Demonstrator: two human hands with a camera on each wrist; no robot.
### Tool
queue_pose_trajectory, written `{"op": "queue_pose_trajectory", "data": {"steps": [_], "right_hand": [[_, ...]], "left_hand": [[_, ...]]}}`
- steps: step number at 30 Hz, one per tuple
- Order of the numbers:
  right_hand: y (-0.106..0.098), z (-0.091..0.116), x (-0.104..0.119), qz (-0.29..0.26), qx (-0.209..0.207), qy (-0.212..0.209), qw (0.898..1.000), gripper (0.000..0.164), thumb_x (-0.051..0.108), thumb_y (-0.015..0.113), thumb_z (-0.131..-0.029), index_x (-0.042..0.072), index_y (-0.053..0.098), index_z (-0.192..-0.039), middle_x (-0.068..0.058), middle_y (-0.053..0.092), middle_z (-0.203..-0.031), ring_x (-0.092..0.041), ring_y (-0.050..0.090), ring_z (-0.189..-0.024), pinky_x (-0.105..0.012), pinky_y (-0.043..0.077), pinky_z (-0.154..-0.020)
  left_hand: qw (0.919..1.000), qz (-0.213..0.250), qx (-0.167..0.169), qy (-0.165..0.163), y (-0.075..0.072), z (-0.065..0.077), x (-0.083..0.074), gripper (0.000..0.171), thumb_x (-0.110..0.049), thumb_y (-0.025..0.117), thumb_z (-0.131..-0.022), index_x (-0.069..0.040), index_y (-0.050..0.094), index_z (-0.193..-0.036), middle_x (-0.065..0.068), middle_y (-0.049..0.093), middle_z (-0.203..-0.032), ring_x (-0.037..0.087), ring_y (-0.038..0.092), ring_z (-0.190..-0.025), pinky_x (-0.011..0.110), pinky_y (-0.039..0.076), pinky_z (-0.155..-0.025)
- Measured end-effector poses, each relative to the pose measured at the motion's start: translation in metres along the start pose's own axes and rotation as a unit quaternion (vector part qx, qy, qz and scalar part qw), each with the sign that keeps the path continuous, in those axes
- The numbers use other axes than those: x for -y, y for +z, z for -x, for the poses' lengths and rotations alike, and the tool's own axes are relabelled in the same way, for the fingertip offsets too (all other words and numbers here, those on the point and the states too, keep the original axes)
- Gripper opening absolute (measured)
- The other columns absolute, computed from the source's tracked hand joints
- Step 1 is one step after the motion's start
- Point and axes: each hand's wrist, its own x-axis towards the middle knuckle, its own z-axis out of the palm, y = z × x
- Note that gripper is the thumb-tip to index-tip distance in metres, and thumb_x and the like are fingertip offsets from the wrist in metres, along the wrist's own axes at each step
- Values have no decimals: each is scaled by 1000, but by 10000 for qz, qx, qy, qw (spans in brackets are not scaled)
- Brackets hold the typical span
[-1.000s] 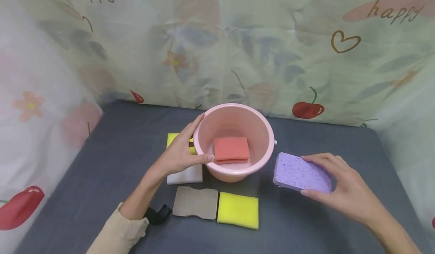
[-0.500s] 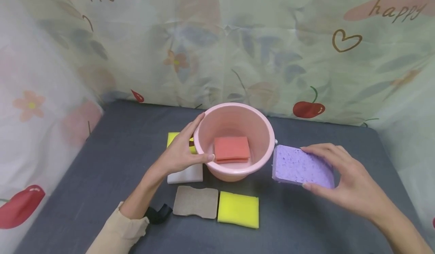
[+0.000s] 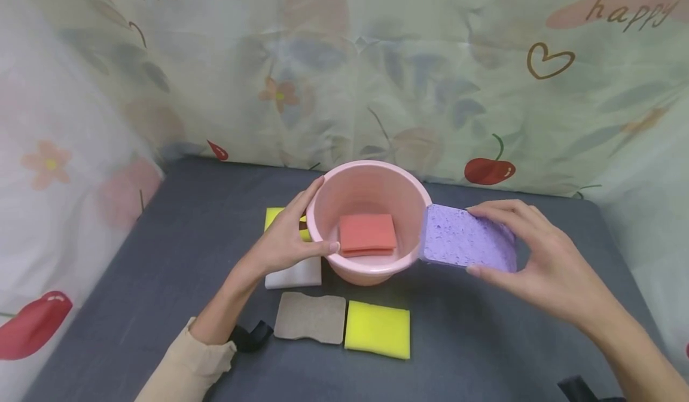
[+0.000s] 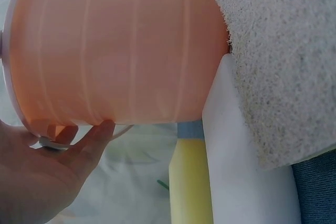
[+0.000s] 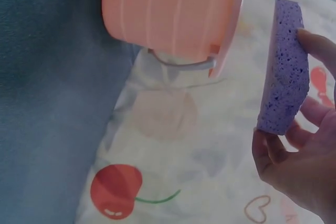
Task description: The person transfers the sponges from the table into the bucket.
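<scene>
A pink bucket [image 3: 371, 268] stands on the dark table, with two flat coral-red sponges [image 3: 367, 232] stacked inside. My left hand [image 3: 282, 240] grips the bucket's left rim, thumb over the front edge and fingers along the outside wall, as the left wrist view also shows. In my right hand [image 3: 543, 264] is a purple, pore-covered sponge [image 3: 465, 237], pinched between thumb and fingers by its right part. The sponge is raised above the table, and its left end overlaps the bucket's right rim in the head view. The right wrist view shows the sponge [image 5: 286, 72] edge-on.
In front of the bucket lie a grey-brown scouring pad [image 3: 309, 317] with notched edges and a yellow sponge [image 3: 378, 330]. Left of it, partly behind my left hand, are a white block [image 3: 295, 275] and another yellow sponge [image 3: 272, 216]. A printed curtain [image 3: 398, 91] encloses the table [image 3: 457, 366].
My right hand has lifted the purple sponge up and leftward, from beside the bucket to its right rim. The left hand has stayed on the bucket.
</scene>
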Motion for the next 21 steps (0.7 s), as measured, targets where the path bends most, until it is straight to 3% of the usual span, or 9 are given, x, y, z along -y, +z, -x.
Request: {"op": "queue_pose_trajectory", "data": {"steps": [14, 21], "right_hand": [[10, -29, 17, -87, 273, -125, 9995, 71, 19, 92, -69, 21, 63, -133, 6, 55, -126, -15, 51, -109, -19, 41, -82], [18, -42, 24, -97, 378, 9, 9992, 70, 19, 91, -71, 23, 63, -134, 6, 54, -128, -16, 49, -112, -33, 42, -84]], "left_hand": [[10000, 55, -15, 3, -1, 1, 0, 111, -42, 86, -75, -31, 16, -159, -2, 26, -159, 27, 46, -131, 42, 52, -96], [9999, 151, 21, 18, 0, 0, 0, 109, -35, 86, -76, -33, 16, -159, -5, 25, -159, 24, 45, -132, 41, 51, -96]]}}
